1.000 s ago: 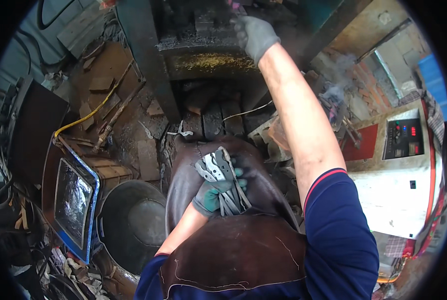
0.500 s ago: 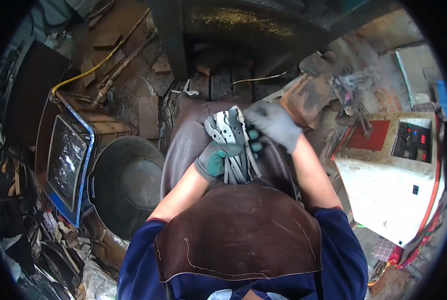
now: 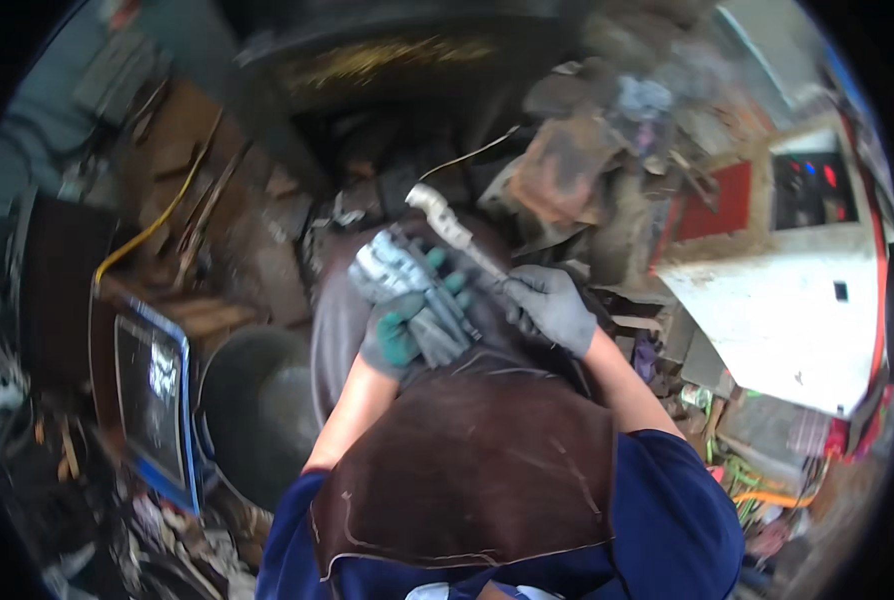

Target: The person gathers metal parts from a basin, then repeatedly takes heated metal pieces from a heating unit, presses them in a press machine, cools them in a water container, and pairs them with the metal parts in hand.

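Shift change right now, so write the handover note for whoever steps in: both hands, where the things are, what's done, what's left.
Left hand: gloved, green fingertips, closed around a bundle of grey metal pieces held over the lap.
Right hand: grey glove, gripping the lower end of a long metal tool, whose pale tip points up and away, next to the bundle.
Both sit above the brown leather apron. A dark round tub stands on the floor to the left, a white control cabinet to the right.
Done: bundle and tool are in hand and brought together.
Left: the picture is blurred, so whether the tool touches the bundle cannot be told.
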`<action>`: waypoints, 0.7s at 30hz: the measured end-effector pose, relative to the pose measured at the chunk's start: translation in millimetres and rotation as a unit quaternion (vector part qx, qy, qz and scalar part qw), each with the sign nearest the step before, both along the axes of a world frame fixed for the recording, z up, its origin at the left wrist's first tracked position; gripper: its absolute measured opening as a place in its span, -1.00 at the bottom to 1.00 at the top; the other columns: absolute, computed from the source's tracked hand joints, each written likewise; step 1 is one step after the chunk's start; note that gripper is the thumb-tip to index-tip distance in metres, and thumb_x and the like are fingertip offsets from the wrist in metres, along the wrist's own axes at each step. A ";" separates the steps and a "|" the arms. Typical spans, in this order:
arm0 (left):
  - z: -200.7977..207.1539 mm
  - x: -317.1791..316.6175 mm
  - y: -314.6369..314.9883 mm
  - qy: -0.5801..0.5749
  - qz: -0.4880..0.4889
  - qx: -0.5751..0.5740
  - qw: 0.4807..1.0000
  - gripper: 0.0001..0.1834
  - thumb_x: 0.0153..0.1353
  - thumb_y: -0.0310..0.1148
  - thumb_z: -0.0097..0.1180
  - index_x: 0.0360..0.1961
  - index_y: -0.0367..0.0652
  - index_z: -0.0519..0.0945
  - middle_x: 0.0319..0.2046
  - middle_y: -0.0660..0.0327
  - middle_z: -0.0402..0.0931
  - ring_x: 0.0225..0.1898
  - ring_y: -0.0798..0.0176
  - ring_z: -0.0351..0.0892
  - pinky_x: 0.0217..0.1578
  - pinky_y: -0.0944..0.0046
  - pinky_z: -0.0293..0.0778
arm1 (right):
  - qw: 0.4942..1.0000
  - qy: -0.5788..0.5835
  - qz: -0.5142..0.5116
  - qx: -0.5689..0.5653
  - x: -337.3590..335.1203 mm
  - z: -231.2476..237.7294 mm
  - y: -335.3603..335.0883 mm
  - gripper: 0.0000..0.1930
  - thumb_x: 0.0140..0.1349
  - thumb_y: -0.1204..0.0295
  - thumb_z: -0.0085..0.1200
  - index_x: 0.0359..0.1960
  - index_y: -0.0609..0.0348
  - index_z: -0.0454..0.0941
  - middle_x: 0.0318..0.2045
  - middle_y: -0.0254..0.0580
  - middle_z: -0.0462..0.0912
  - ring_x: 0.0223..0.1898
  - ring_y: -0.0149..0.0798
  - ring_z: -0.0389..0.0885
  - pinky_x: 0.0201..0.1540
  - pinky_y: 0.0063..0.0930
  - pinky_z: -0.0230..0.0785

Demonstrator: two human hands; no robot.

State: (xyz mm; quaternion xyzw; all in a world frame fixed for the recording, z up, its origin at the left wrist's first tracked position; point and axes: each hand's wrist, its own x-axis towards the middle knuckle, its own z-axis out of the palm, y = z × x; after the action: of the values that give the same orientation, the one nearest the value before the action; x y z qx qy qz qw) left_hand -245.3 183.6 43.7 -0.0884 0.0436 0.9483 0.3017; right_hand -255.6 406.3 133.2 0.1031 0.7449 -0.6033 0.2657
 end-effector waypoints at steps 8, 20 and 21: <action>6.0 1.0 12.5 0.023 0.047 -0.055 0.997 -0.31 0.04 -0.58 0.12 0.24 0.05 0.29 0.12 0.21 0.43 0.07 0.04 0.49 0.13 -0.09 0.38 | 0.885 0.099 -0.378 -0.254 -61.4 -59.0 90.6 -0.75 0.36 0.29 -0.10 -0.13 0.22 0.47 -0.60 -0.41 0.40 -0.67 -0.55 0.29 -0.65 -0.71 0.13; 12.8 1.9 6.1 0.011 0.067 -0.064 0.996 -0.30 0.03 -0.57 0.13 0.24 0.04 0.28 0.08 0.21 0.46 0.04 0.05 0.51 0.11 -0.08 0.40 | 0.867 0.116 -0.431 -0.222 -138.5 -45.7 94.7 -0.69 0.25 0.11 0.09 -0.46 0.07 0.50 -0.70 -0.48 0.40 -0.74 -0.53 0.27 -0.72 -0.67 0.05; 11.7 0.0 8.2 0.015 0.087 -0.064 0.994 -0.30 0.03 -0.57 0.13 0.24 0.04 0.28 0.08 0.21 0.46 0.04 0.05 0.51 0.11 -0.08 0.40 | 0.893 0.136 -0.381 -0.199 -143.8 -33.3 81.4 -0.72 0.26 0.14 0.09 -0.44 0.07 0.51 -0.71 -0.49 0.40 -0.76 -0.53 0.26 -0.74 -0.67 0.04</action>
State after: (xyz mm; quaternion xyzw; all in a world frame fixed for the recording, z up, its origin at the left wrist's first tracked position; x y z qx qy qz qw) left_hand -245.3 191.8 55.4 -0.0973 0.1011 0.9675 0.2106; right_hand -399.4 487.7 99.8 0.2408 0.5420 -0.8017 -0.0737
